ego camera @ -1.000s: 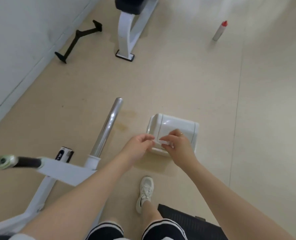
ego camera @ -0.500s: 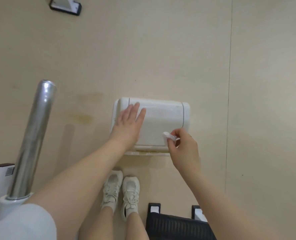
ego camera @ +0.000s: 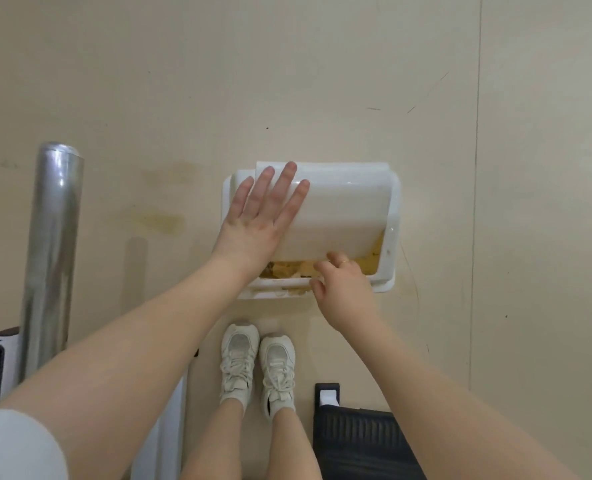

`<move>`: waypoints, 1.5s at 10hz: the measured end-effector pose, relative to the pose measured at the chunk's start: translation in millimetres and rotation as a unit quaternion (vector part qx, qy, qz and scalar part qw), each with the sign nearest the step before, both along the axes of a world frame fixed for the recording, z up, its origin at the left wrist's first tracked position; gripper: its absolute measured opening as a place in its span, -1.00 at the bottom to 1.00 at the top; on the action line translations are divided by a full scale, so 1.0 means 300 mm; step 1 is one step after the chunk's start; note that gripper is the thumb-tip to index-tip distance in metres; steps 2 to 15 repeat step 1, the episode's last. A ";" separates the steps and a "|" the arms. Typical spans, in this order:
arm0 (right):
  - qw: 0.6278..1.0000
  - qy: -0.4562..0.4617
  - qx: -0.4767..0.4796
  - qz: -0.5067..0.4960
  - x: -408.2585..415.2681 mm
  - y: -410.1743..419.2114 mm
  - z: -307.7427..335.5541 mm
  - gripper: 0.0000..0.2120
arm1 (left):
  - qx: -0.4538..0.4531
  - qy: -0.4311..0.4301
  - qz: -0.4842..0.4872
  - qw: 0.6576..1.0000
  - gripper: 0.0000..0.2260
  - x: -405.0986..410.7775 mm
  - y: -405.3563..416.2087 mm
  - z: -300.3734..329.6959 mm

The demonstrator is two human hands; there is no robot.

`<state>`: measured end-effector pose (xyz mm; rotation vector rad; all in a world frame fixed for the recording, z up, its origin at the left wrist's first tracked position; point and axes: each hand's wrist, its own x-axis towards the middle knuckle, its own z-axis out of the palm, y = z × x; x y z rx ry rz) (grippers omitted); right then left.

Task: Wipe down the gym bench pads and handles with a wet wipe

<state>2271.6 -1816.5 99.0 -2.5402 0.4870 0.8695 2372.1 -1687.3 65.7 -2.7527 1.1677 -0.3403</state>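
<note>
A white bin stands on the floor in front of my feet. My left hand lies flat on its swing lid, fingers straight, pressing the lid so it tilts open. Yellowish rubbish shows in the gap at the near side. My right hand hovers over that gap, fingertips pointing down into it and thumb apart from the fingers. No wet wipe is visible in or near either hand.
A chrome bar of the gym machine rises at the left, with a white frame tube below it. A black ribbed pad sits at the bottom right. My white shoes stand just short of the bin.
My left hand has pushed the lid open, exposing the rubbish. My right hand, which pinched a small white wipe before, has moved to the opening and the wipe is gone from sight.
</note>
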 end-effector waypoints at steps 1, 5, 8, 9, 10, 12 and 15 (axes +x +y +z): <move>0.999 0.019 0.036 0.022 -0.022 -0.012 0.088 -0.73 | -0.032 0.049 -0.003 0.998 -0.13 0.010 0.017 0.068; 0.999 0.019 0.036 0.022 -0.022 -0.012 0.088 -0.73 | -0.032 0.049 -0.003 0.998 -0.13 0.010 0.017 0.068; 0.999 0.019 0.036 0.022 -0.022 -0.012 0.088 -0.73 | -0.032 0.049 -0.003 0.998 -0.13 0.010 0.017 0.068; 0.999 0.019 0.036 0.022 -0.022 -0.012 0.088 -0.73 | -0.032 0.049 -0.003 0.998 -0.13 0.010 0.017 0.068; 0.999 0.019 0.036 0.022 -0.022 -0.012 0.088 -0.73 | -0.032 0.049 -0.003 0.998 -0.13 0.010 0.017 0.068; 0.999 0.019 0.036 0.022 -0.022 -0.012 0.088 -0.73 | -0.032 0.049 -0.003 0.998 -0.13 0.010 0.017 0.068; 0.999 0.019 0.036 0.022 -0.022 -0.012 0.088 -0.73 | -0.032 0.049 -0.003 0.998 -0.13 0.010 0.017 0.068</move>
